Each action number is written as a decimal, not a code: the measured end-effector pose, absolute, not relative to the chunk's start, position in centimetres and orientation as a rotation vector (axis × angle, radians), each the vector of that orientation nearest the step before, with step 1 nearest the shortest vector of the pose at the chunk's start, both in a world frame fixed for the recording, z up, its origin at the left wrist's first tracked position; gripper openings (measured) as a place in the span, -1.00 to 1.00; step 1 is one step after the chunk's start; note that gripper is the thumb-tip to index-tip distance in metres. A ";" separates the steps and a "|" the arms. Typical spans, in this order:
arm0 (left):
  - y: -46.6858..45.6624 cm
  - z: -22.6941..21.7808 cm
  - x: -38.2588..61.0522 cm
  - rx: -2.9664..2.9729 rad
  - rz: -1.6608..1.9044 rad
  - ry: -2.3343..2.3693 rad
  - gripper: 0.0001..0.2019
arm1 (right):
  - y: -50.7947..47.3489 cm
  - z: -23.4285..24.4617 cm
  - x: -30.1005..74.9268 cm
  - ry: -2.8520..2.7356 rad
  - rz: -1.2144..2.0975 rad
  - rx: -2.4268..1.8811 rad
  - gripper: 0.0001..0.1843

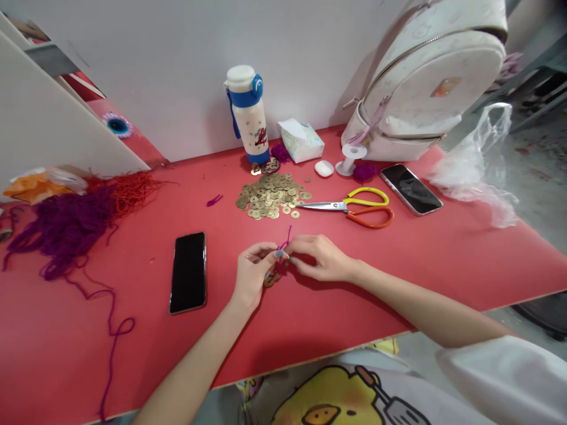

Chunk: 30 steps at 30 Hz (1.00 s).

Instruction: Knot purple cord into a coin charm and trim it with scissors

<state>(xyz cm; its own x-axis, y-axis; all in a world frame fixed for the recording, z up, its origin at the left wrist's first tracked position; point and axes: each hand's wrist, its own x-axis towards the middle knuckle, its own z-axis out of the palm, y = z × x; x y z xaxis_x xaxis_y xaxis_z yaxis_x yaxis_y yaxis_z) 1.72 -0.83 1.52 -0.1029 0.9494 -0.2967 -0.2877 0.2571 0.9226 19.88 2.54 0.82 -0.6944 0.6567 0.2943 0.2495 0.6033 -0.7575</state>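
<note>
My left hand [257,268] pinches a short purple yarn [284,243] between thumb and fingers at the middle of the red table. From the right, my right hand [319,258] closes thumb and forefinger on the same yarn, its fingertips meeting those of the left. One end of the yarn sticks up above the fingertips. A few brass coins with holes [271,278] lie just below the left fingertips, partly hidden by that hand; whether they are on the yarn I cannot tell. Beyond both hands spreads a pile of similar coins [272,193].
Scissors [345,206] lie right of the pile. A black phone [188,273] is at left, another phone [411,189] at right. Purple yarn [71,227] heaps at far left. Behind stand a bottle [248,118], tissue pack [302,141], white spool [352,159] and backpack [425,88].
</note>
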 end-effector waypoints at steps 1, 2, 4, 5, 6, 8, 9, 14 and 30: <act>-0.8 1.5 1.6 0.774 1.222 1.246 -0.71 | 2.6 0.9 19.9 -2.217 0.990 -0.751 -0.81; -0.9 1.4 1.5 0.833 1.218 1.272 -0.75 | 2.5 1.0 19.9 -2.148 1.052 -0.778 -0.77; -0.9 1.3 1.3 0.972 1.184 1.329 -0.84 | 2.5 1.2 19.8 -1.977 1.223 -0.811 -0.72; -1.0 1.2 1.2 1.036 1.164 1.351 -0.86 | 2.5 1.2 19.7 -1.887 1.315 -0.820 -0.71; -1.1 1.2 1.3 1.094 1.142 1.368 -0.86 | 2.5 1.2 19.7 -1.808 1.403 -0.824 -0.71; -1.3 1.1 1.5 1.184 1.091 1.383 -0.87 | 2.5 1.3 19.5 -1.688 1.542 -0.824 -0.72; -1.4 1.1 1.6 1.216 1.070 1.382 -0.87 | 2.5 1.3 19.5 -1.646 1.587 -0.821 -0.71; -1.7 1.1 2.3 1.268 0.994 1.334 -0.92 | 2.6 1.1 19.3 -1.456 1.677 -0.783 -0.65; -1.4 0.2 2.2 1.584 0.762 1.379 -0.93 | 3.0 1.2 19.6 -1.214 1.715 -0.700 -0.63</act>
<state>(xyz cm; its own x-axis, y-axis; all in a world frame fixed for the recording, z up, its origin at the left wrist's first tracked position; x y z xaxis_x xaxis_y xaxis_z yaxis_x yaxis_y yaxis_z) 2.22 -1.44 0.24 0.1966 0.9758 -0.0957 0.4385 -0.0002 0.8987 19.56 2.99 1.18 -0.4401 0.8967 0.0464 -0.3419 -0.1196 -0.9321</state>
